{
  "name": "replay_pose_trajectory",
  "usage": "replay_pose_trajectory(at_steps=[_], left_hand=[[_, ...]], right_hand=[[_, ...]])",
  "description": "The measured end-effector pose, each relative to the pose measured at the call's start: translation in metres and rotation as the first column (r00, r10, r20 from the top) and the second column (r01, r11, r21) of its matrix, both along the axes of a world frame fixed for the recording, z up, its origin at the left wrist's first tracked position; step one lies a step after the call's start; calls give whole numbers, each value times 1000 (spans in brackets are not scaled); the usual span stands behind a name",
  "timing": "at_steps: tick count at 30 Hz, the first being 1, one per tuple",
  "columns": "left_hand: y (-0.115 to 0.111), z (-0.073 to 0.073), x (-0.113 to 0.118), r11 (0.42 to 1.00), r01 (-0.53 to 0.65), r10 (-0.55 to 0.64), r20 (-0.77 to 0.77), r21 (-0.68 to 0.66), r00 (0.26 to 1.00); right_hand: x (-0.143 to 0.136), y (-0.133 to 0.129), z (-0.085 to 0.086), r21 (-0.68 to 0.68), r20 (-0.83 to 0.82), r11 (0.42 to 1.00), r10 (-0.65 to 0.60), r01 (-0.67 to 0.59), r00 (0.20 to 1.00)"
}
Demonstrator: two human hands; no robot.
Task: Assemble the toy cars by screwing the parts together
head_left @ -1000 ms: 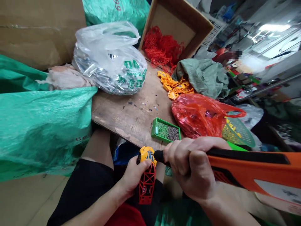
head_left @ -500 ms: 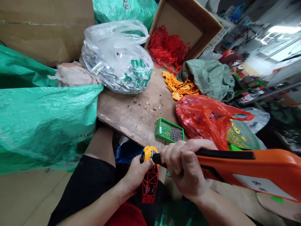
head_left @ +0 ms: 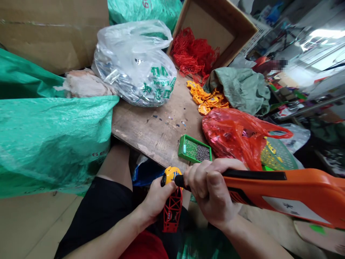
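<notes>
Hands meet low in the head view, just off the near edge of the wooden surface [head_left: 159, 133] and above the person's lap. The left hand [head_left: 156, 198] has its grip closed around a small toy piece [head_left: 171, 201], a red lattice frame with a yellow cap at its upper end; the fingers wrap the frame's left side and the thumb lies near the cap. The right hand [head_left: 208, 196] holds a narrow, tight grip on the black front end of an orange power screwdriver [head_left: 283, 192], whose body runs off to the right edge of the picture. The tool's black tip touches the yellow cap of the toy piece. On the surface just beyond the hands sits a green tray [head_left: 194, 149] holding small dark screws. Right of the tray lies a red plastic bag [head_left: 237, 135], touching a yellow-green mesh item [head_left: 277, 154] behind it. Farther back a pile of yellow parts [head_left: 206, 97] lies against a grey-green cloth [head_left: 242, 90], and a cardboard box [head_left: 215, 25] tipped on its side holds red lattice frames [head_left: 194, 54]. A clear plastic bag [head_left: 134, 64] with green print, filled with shiny pieces, stands at the back left. A large green woven sack [head_left: 51, 140] fills the left side, beside the person's bare knee.
</notes>
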State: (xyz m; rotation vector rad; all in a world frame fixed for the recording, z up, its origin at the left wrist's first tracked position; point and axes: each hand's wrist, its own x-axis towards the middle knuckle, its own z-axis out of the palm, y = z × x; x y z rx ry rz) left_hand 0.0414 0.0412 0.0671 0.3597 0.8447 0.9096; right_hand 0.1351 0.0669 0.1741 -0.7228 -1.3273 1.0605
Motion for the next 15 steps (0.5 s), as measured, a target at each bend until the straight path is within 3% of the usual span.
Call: replay_pose_trajectory(at_steps=[15], left_hand=[[-1,-1,0,1000,-27,27,9,4,1000]], right_hand=[[-9,4,-1,1,35,999,-45,45,998]])
